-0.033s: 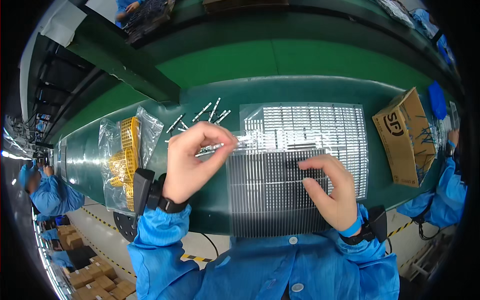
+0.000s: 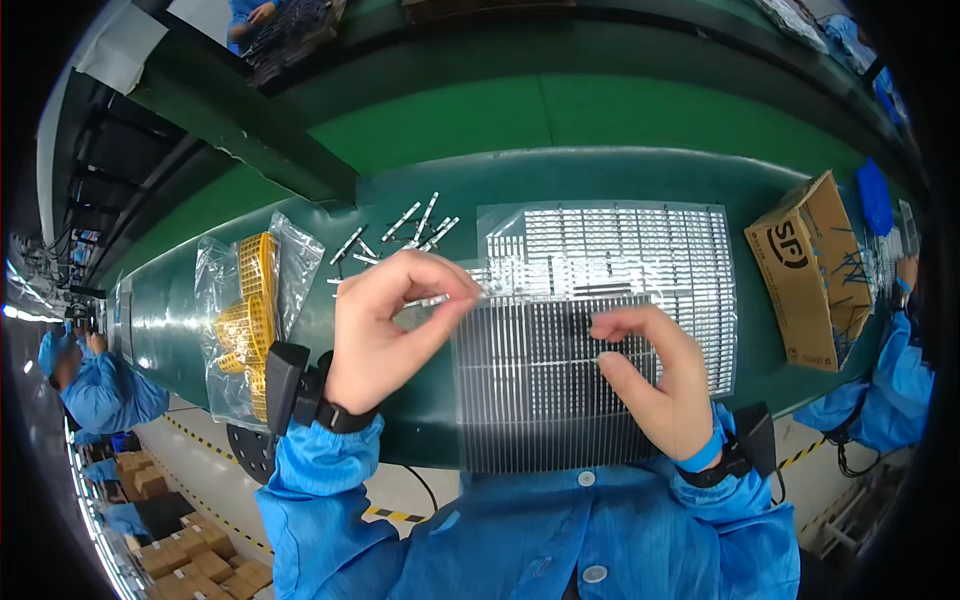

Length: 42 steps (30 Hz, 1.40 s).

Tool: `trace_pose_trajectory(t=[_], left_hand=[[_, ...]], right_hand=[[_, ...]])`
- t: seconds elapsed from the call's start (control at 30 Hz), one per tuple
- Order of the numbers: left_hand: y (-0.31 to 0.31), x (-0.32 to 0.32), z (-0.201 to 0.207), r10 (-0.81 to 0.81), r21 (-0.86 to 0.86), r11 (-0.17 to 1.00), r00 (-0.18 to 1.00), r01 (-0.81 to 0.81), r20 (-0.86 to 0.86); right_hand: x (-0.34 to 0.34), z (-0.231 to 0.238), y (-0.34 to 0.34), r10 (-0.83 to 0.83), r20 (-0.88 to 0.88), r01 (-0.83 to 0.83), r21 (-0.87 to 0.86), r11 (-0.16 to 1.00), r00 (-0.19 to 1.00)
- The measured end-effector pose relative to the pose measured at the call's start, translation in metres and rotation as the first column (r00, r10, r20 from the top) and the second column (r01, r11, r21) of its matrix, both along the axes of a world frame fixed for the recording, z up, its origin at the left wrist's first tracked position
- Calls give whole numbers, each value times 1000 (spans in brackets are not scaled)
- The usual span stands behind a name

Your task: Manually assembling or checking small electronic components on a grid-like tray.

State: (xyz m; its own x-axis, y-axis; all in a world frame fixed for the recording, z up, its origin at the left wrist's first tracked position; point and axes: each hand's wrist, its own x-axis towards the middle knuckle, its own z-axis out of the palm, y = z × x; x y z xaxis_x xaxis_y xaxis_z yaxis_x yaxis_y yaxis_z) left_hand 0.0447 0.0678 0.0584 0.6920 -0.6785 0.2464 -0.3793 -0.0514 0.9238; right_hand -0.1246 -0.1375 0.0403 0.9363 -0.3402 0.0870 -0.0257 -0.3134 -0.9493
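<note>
My left hand [image 2: 395,325] has thumb and forefinger pinched together at the upper left corner of a clear sheet with fine dark stripes [image 2: 500,430]. What lies between the fingertips is too small to make out. Over the right part of that sheet hovers my right hand [image 2: 665,380], its thumb and forefinger apart with nothing visible between them. Behind and partly under the striped sheet lies a clear sheet covered in rows of small silvery strips [image 2: 630,235]. Several loose black-and-white strips [image 2: 405,228] are scattered beyond my left hand.
Clear plastic bags with yellow perforated pieces [image 2: 258,310] lie at the left of the green table [image 2: 415,435]. A cardboard box [image 2: 795,285] holding thin dark pieces stands at the right. A green post [image 2: 250,125] rises at the back left. Co-workers in blue sit at both sides.
My left fingertips have shifted very slightly right and down. The right thumb and forefinger have drifted a little to the left. The sheets show no clear change.
</note>
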Motion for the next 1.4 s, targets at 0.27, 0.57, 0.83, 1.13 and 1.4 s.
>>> trace_pose_trajectory(t=[0.27, 0.57, 0.83, 1.13, 1.4], left_hand=[[-8, -17, 2, -213, 35, 977, 971, 211, 104], [6, -18, -12, -49, 41, 997, 971, 60, -233], [2, -17, 2, -90, 325, 928, 955, 183, -281], [17, -7, -12, 90, 302, 953, 956, -1, -281], [44, 31, -31, 285, 491, 746, 882, -449, 375]], right_hand=[[19, 0, 20, 91, -161, -12, 435, 900, 983], [13, -5, 23, 73, -23, -71, 75, 995, 997], [14, -7, 20, 99, -26, -96, 88, 992, 995], [6, -6, 5, 122, -32, -118, 103, 988, 992], [-6, -6, -4, 112, -120, -92, 161, 983, 986]])
